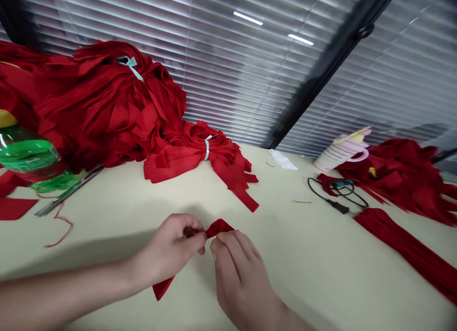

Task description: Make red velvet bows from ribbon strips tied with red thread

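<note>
A red fabric strip [220, 226] is stretched between my two hands, a little above the pale table. My left hand [178, 243] pinches it between thumb and fingers, and a pointed end of the strip hangs out below that wrist. On the other side my right hand [241, 264] is closed on the strip, its fingers bent over the cloth. Something thin and fine seems to show between the fingertips, too small to make out. My right palm and the rest of the cloth there are hidden.
Bundles of red strips [107, 102] tied with pale blue ribbon fill the back left. A green bottle [28, 150] and a metal ruler [67, 193] lie left. To the right are a striped mug [341, 152], a black cable [332, 202] and more red cloth [403, 179].
</note>
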`<state>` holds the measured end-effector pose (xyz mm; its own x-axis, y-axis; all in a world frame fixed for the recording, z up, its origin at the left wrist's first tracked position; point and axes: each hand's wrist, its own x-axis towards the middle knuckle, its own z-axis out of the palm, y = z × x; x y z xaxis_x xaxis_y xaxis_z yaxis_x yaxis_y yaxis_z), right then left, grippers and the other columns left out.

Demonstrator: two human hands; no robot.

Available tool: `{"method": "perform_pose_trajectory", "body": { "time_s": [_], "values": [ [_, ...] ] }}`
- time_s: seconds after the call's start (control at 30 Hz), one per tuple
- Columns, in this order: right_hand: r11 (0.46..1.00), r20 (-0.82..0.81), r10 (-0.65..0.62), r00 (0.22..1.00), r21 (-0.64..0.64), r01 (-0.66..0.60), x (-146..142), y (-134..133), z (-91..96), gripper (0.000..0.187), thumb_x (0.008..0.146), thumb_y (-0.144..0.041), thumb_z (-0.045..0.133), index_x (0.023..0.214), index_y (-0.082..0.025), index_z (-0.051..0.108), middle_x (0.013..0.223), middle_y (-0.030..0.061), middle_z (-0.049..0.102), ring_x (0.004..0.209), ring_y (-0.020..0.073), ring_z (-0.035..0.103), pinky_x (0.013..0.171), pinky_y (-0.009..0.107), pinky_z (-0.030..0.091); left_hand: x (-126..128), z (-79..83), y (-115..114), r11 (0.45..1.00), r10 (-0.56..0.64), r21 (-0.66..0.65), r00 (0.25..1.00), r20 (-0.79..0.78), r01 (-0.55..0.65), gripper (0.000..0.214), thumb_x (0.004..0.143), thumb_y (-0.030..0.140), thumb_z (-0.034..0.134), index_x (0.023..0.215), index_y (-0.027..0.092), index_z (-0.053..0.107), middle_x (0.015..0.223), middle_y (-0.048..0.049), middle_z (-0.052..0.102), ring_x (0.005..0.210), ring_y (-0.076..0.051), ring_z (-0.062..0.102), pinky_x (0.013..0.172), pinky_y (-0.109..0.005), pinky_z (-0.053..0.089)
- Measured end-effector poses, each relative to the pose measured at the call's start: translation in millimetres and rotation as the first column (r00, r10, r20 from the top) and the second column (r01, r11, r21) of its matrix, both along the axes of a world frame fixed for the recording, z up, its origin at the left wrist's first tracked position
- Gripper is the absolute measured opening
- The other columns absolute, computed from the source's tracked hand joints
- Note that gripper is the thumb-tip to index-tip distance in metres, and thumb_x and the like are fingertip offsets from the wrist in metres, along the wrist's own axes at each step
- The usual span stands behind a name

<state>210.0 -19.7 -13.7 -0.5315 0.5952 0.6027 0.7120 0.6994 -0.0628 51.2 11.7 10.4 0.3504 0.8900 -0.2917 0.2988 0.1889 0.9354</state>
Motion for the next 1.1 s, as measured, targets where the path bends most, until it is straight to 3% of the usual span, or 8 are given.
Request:
{"method": "perform_pose_trajectory", "body": {
  "time_s": [0.3,0.4,0.53,0.7,0.77,0.93,1.1],
  "values": [
    [0.995,0.003,-0.067,0.998,0.068,0.066,-1.7,3.2,-1.4,0.02,0.079,0.001,0.037,0.087,-0.01,0.052,0.078,0.0105,0.055,0.069,0.0197,0.045,0.057,0.032,0.036,-3.3,1.5,6.6,0.982,0.106,-0.17,0.984,0.145,-0.08,0.018,0.075,0.032,0.052,0.07,0.015,0.059,0.063,0.0021,0.052,0.057,-0.011,0.039,0.055,-0.024,0.027],
    [0.995,-0.097,-0.054,0.994,-0.083,0.046,-0.4,2.6,0.8,0.015,0.081,-0.003,0.038,0.085,-0.013,0.048,0.075,0.0081,0.053,0.062,0.0164,0.044,0.053,0.029,0.035,-6.4,3.3,10.2,0.972,0.15,-0.204,0.974,0.172,-0.114,0.019,0.075,0.034,0.054,0.072,0.015,0.059,0.065,0.002,0.051,0.059,-0.011,0.04,0.056,-0.024,0.028],
    [0.888,-0.398,-0.08,0.914,-0.445,-0.116,2.1,6.4,5.0,0.011,0.087,-0.01,0.036,0.083,-0.018,0.042,0.075,0.0032,0.048,0.063,0.0129,0.046,0.055,0.025,0.039,-8.2,7.7,13.9,0.97,0.175,-0.207,0.961,0.216,-0.13,0.021,0.075,0.034,0.056,0.067,0.015,0.056,0.062,0.003,0.048,0.059,-0.01,0.039,0.058,-0.024,0.029],
    [0.861,-0.569,0.103,0.816,-0.36,-0.359,1.3,8.4,4.7,0.014,0.085,-0.007,0.038,0.091,-0.018,0.044,0.098,0.0079,0.048,0.095,0.0174,0.049,0.079,0.032,0.043,-6.9,6.5,10.4,0.975,0.153,-0.194,0.96,0.234,-0.108,0.015,0.075,0.029,0.053,0.068,0.015,0.057,0.066,0.002,0.051,0.065,-0.012,0.043,0.062,-0.024,0.032],
    [0.809,-0.634,0.144,0.76,-0.367,-0.46,-0.5,6.6,3.5,0.015,0.086,-0.007,0.037,0.093,-0.018,0.045,0.104,0.0087,0.048,0.098,0.0176,0.049,0.083,0.035,0.042,-5.8,6.7,7.7,0.977,0.139,-0.193,0.958,0.252,-0.091,0.015,0.074,0.028,0.053,0.065,0.016,0.056,0.065,0.0023,0.05,0.065,-0.012,0.044,0.064,-0.024,0.034],
    [0.636,-0.819,0.002,0.574,-0.442,-0.632,-4.8,4.9,5.4,0.012,0.093,-0.016,0.032,0.091,-0.02,0.043,0.087,0.0044,0.051,0.082,0.0136,0.051,0.079,0.034,0.044,-2.6,11.0,4.5,0.966,0.164,-0.236,0.951,0.262,-0.101,0.016,0.073,0.027,0.055,0.061,0.016,0.054,0.062,0.0025,0.051,0.067,-0.012,0.046,0.067,-0.023,0.036],
    [0.581,-0.857,-0.133,0.498,-0.475,-0.661,-4.0,7.1,13.4,0.013,0.092,-0.022,0.04,0.082,-0.017,0.047,0.075,0.0019,0.049,0.073,0.012,0.049,0.07,0.027,0.043,-1.4,11.3,2.5,0.936,0.22,-0.334,0.928,0.302,-0.113,0.013,0.071,0.028,0.059,0.066,0.016,0.056,0.062,0.0025,0.054,0.068,-0.012,0.049,0.071,-0.025,0.036]
  ]
}}
